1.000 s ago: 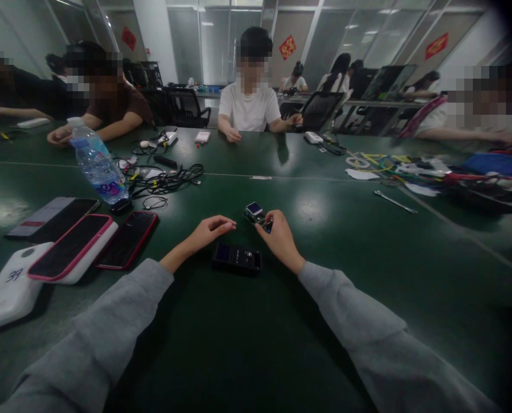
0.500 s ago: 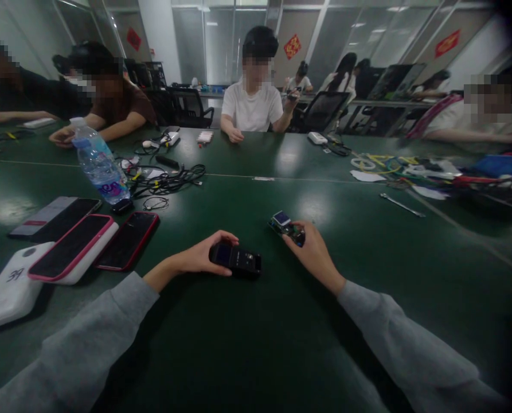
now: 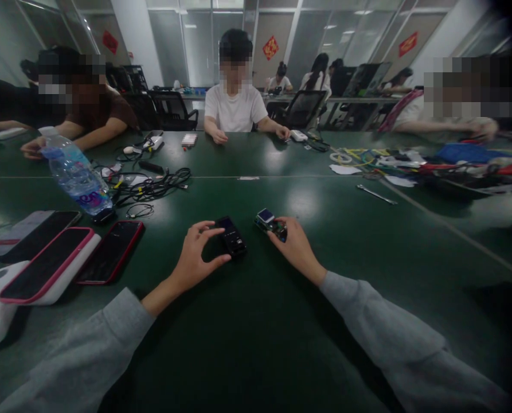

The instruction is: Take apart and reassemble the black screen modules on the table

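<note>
On the green table, the black handheld device with a small screen (image 3: pixel 233 236) lies turned lengthwise away from me. My left hand (image 3: pixel 198 249) is beside its left side, thumb and fingers spread apart; a fingertip overlaps the device's edge, and I cannot tell whether it touches. To the right, my right hand (image 3: pixel 296 241) pinches a green circuit board with a small screen (image 3: pixel 264 218) by its near end. Fingers cover part of that board, which is low over or on the table.
Several phones, one a red-edged phone (image 3: pixel 112 252), lie at left. Behind them leans a water bottle (image 3: pixel 77 172) near tangled black cables (image 3: pixel 161 186). A wrench (image 3: pixel 376 195) and a heap of coloured wires (image 3: pixel 410 160) are at right. A person in white (image 3: pixel 236 109) sits opposite.
My left hand has loosened from the black device, which has turned from crosswise to lengthwise. My right hand still holds the circuit board. The view has shifted right.
</note>
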The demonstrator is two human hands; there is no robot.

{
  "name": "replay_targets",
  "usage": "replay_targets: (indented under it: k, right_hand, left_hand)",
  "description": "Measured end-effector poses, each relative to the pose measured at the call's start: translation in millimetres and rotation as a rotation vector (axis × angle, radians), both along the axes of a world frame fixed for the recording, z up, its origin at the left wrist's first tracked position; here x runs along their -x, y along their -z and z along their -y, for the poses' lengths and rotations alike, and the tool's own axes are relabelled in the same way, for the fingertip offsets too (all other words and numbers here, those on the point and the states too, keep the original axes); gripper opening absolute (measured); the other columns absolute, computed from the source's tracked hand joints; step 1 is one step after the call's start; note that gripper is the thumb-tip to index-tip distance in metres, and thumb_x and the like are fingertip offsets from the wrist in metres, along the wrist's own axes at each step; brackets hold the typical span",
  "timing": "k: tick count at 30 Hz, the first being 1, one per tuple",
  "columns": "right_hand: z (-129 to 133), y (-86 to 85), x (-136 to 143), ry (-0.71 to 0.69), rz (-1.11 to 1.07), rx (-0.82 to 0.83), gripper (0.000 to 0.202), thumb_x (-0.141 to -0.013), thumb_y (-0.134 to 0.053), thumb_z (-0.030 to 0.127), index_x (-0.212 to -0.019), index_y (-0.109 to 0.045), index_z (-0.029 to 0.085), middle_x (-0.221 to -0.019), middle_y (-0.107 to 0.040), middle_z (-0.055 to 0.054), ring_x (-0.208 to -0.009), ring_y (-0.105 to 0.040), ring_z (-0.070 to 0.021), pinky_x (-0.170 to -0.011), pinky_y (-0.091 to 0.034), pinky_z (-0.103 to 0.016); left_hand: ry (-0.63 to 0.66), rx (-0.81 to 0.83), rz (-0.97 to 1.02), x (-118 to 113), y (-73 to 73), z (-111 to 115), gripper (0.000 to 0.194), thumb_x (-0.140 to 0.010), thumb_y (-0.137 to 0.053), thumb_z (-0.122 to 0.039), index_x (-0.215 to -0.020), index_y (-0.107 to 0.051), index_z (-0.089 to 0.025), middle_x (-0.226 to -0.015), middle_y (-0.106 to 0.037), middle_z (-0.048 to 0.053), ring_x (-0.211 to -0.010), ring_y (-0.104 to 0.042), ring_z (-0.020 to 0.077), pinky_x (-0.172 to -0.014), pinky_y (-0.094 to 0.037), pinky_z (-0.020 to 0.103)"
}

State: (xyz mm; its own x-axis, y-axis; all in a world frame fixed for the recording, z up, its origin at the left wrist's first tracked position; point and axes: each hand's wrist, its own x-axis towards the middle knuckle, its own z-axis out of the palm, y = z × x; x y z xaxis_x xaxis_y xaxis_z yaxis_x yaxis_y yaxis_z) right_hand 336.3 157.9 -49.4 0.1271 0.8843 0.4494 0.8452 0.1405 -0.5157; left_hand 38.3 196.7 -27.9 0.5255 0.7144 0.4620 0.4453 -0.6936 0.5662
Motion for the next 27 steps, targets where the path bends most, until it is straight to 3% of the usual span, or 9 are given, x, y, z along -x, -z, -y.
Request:
replay_targets:
  k: [3, 6, 9, 14, 18, 27]
  right_hand:
    - [0, 0.6, 1, 0.003, 0.012, -0.012, 0.036, -0.088, -0.057, 0.036, -0.118, -0.053, 0.016, -0.113, -0.059, -0.015, -0.103, -0.057, -0.0302, -0.087, -0.051, -0.048]
    - [0, 1.3, 1, -0.005, 0.019, -0.036, 0.036, -0.089, -0.058, 0.037, -0.119, -0.053, 0.017, -0.114, -0.059, -0.014, -0.104, -0.057, -0.0297, -0.088, -0.05, -0.047]
    - [-1, 1.8, 1, -0.01, 0.002, -0.03, 0.036, -0.09, -0.058, 0.039, -0.118, -0.054, 0.017, -0.113, -0.06, -0.014, -0.103, -0.058, -0.029, -0.088, -0.05, -0.046]
    - [0, -0.2, 1, 0.006, -0.059, 0.05, 0.037, -0.092, -0.056, 0.045, -0.116, -0.056, 0.016, -0.106, -0.063, -0.013, -0.094, -0.059, -0.028, -0.079, -0.05, -0.043]
    - [-2, -1.7, -1, 0.013, -0.041, 0.023, 0.04, -0.092, -0.052, 0.05, -0.11, -0.06, 0.015, -0.103, -0.062, -0.014, -0.096, -0.056, -0.0292, -0.081, -0.048, -0.044]
    - [-9, 4.8, -8, 0.096, -0.119, 0.071, 0.057, -0.092, -0.042, 0.067, -0.1, -0.07, 0.018, -0.098, -0.064, -0.013, -0.098, -0.053, -0.0305, -0.088, -0.044, -0.048]
  left_hand:
    - [0.032, -0.092, -0.16, -13, -1.7, 11, 0.067, -0.08, -0.069, -0.055, -0.139, -0.044, -0.032, -0.147, -0.036, 0.01, -0.134, -0.039, 0.0341, -0.105, -0.042, 0.058]
    - [0.029, -0.129, -0.213, -22, 0.2, 12, 0.055, -0.086, -0.066, -0.045, -0.136, -0.047, -0.031, -0.147, -0.039, 0.009, -0.135, -0.038, 0.0323, -0.107, -0.041, 0.057]
    - [0.028, -0.106, -0.208, -24, 1.4, 5, 0.047, -0.089, -0.064, -0.037, -0.133, -0.048, -0.03, -0.146, -0.043, 0.007, -0.134, -0.041, 0.0292, -0.107, -0.042, 0.055]
    - [0.052, -0.123, -0.223, -24, 3.5, -19, 0.047, -0.092, -0.061, -0.032, -0.136, -0.046, -0.029, -0.149, -0.043, 0.007, -0.136, -0.043, 0.0278, -0.108, -0.043, 0.055]
    - [0.09, -0.149, -0.215, -24, 6.1, -36, 0.046, -0.094, -0.058, -0.03, -0.137, -0.045, -0.029, -0.152, -0.042, 0.007, -0.136, -0.045, 0.026, -0.108, -0.043, 0.053]
    - [0.088, -0.136, -0.217, -22, 5.9, -35, 0.048, -0.095, -0.056, -0.028, -0.141, -0.041, -0.028, -0.155, -0.038, 0.008, -0.137, -0.045, 0.0277, -0.108, -0.043, 0.056]
